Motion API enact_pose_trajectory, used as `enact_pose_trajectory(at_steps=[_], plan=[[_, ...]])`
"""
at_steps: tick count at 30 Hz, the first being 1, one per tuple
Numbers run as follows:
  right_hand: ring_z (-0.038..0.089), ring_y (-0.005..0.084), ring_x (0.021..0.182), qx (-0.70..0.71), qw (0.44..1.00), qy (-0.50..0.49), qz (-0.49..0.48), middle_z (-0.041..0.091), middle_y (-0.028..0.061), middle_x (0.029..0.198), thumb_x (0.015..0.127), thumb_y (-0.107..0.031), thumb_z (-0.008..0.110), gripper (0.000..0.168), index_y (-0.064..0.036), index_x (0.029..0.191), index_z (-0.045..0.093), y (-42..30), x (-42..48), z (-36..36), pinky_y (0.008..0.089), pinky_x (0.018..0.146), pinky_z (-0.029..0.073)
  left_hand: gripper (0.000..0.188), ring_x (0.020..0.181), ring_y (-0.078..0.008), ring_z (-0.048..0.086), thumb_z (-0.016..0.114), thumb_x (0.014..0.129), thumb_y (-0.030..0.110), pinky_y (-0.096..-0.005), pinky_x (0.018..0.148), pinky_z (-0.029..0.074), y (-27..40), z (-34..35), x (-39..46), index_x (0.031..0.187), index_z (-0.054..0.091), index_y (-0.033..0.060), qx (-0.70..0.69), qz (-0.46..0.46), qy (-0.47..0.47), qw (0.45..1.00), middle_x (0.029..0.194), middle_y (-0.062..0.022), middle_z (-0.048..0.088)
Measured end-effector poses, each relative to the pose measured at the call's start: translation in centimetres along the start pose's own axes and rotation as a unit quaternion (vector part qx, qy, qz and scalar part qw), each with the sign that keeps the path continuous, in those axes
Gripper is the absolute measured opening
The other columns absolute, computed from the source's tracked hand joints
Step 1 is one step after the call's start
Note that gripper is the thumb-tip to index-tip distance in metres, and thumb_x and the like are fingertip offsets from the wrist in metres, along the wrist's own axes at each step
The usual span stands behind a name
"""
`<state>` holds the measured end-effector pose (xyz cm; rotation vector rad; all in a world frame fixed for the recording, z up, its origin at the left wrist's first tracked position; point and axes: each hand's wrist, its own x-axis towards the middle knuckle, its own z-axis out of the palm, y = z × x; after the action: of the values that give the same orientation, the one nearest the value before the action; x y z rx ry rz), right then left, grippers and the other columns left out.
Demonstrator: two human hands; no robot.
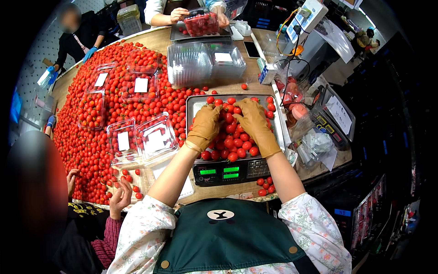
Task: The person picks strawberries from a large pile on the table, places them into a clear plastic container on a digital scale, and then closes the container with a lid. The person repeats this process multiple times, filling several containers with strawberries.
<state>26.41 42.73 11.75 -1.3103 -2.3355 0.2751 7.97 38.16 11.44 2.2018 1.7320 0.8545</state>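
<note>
A heap of cherry tomatoes (236, 140) lies on the steel pan (281, 137) of a digital scale (224, 173) with lit green displays. My left hand (206, 125), in a tan rubber glove, reaches into the heap from the left. Its fingertips are partly hidden among the tomatoes, so a grip cannot be made out. My right hand (256, 123), gloved alike, touches the heap from the right with thumb and fingers apart. Whether a clear container lies under the tomatoes cannot be told.
Loose tomatoes (65, 144) cover the table's left, with filled clear clamshells (91, 111) among them. Stacked empty clamshells (190, 63) stand beyond the scale. A power strip (306, 20) with cables hangs at right. Co-workers' hands (120, 198) are at left; another co-worker's hand (179, 14) holds a filled box opposite.
</note>
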Motion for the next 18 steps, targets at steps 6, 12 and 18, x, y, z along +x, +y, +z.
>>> enact_pose_trajectory(at_steps=[6,12,18], plan=[[0.062,0.0186,0.090,0.229,0.966,0.032,0.116,0.065,0.0067,0.101,0.083,-0.012,0.072,0.023,-0.005,0.104,0.069,0.3,-1.3,-4.4,0.0297,0.079,0.050,0.030,0.095,-0.0143,0.063,0.060,0.096,0.022,-0.0265,0.080,0.051,0.8,-2.6,-1.7,0.117,0.061,0.0005,-0.428,-0.281,0.047,0.858,0.107,-0.0038,0.066],[0.062,0.0225,0.092,0.316,0.948,-0.034,-0.018,0.064,0.0081,0.101,0.084,-0.016,0.072,0.021,-0.007,0.102,0.069,-5.3,-5.4,-5.8,0.0330,0.083,0.048,0.040,0.116,-0.0374,0.057,0.056,0.097,0.028,-0.0396,0.087,0.056,4.5,-3.8,-9.0,0.122,0.054,-0.0025,-0.907,-0.379,-0.107,0.152,0.121,-0.0223,0.057],[0.060,0.0322,0.094,-0.041,0.998,0.049,0.022,0.062,0.0126,0.098,0.082,-0.028,0.071,0.027,-0.007,0.098,0.067,-2.5,0.1,-0.4,0.0452,0.083,0.047,0.023,0.104,-0.0303,0.058,0.054,0.099,0.020,-0.0290,0.069,0.055,5.6,-2.5,-13.7,0.100,0.060,-0.0017,-0.871,-0.454,-0.056,0.180,0.116,-0.0188,0.059]])
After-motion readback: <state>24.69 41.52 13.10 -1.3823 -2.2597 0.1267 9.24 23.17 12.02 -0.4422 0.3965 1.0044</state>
